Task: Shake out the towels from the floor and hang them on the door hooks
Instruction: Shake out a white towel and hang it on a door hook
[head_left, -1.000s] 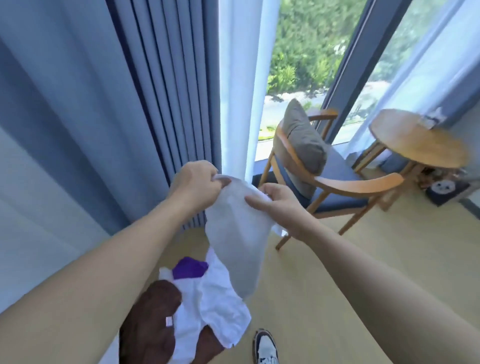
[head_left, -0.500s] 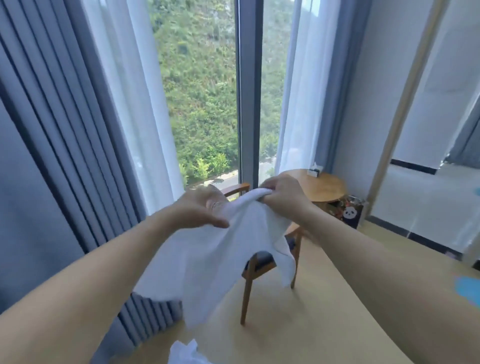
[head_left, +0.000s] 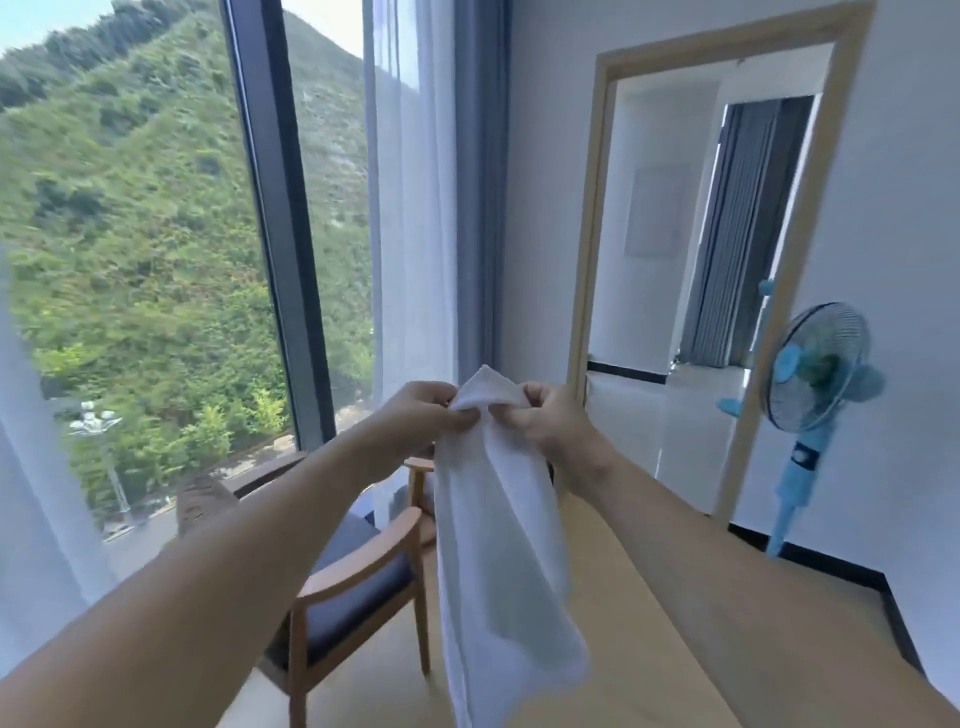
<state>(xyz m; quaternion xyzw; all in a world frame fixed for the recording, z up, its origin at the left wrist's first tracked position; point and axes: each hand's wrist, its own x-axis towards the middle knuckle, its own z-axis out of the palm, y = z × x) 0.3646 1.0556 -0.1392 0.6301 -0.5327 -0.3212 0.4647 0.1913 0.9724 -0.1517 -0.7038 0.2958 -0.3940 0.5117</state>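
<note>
A white towel (head_left: 498, 551) hangs straight down in front of me, bunched at its top edge. My left hand (head_left: 415, 418) pinches that top edge from the left. My right hand (head_left: 550, 421) pinches it from the right, and the two hands almost touch. Both arms reach forward at about chest height. The towel's lower end drops out of the bottom of the view. No door hooks show, and the floor pile is out of sight.
A wooden armchair (head_left: 358, 587) with a dark seat stands below my left arm by the tall window (head_left: 156, 260). An open doorway (head_left: 691, 260) lies ahead on the right. A blue standing fan (head_left: 815, 395) stands against the right wall.
My view has swung up and to the right, from the floor pile to the doorway. My hands have come close together on the towel's top edge, and the towel now hangs long and narrow.
</note>
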